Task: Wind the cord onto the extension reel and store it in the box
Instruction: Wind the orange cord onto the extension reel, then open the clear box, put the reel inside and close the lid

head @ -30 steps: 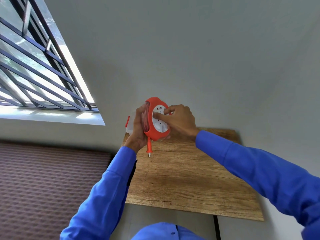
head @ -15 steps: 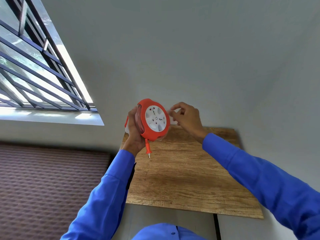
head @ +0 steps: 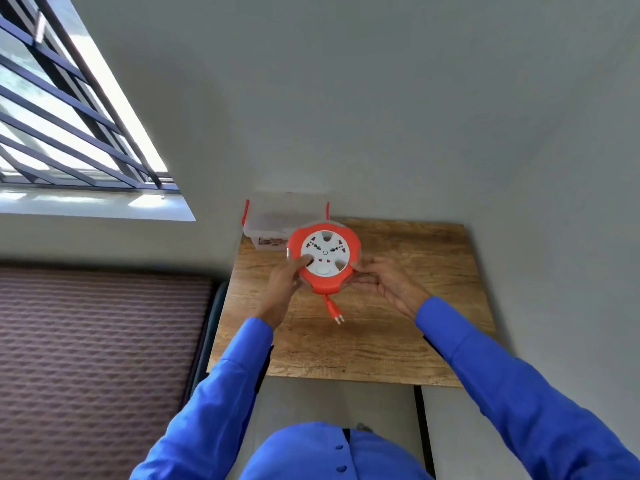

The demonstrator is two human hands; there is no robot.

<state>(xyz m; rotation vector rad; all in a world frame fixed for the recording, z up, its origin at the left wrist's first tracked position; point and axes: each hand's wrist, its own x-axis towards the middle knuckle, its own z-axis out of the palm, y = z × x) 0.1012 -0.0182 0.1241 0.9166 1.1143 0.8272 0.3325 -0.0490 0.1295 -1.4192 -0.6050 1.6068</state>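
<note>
Head view showed the reel (head: 324, 260) held flat, face up, between both hands above the far part of the table (head: 415, 341). The left hand (head: 289, 277) was clamped on the reel's left edge, thumb pressed onto the white face. The right hand (head: 384, 282) cupped the right edge with fingers spread under the rim, closed loosely on it.

Winding looked all but finished: only a short tail of cord (head: 326, 301) hung from the near side of the reel, between the two wrists, ending in the plug (head: 336, 315), which dangled just above the table. No loose cord lay anywhere else in sight. What remained, by my reading, was storing the reel in the box (head: 273, 220), which stood just beyond the left hand at the table's far corner against the wall, partly hidden behind the reel. Whether the box was open I could not tell for certain; it seemed to have no lid on.

The reel was a round, hard plastic drum, with an orange scalloped rim and a white centre disc carrying sockets and cut-outs. The cord and plug were orange too, the plug showing two metal pins. The box was clear, thin-walled plastic with red side clips. The table was wood-grain, matte and flat.
</note>
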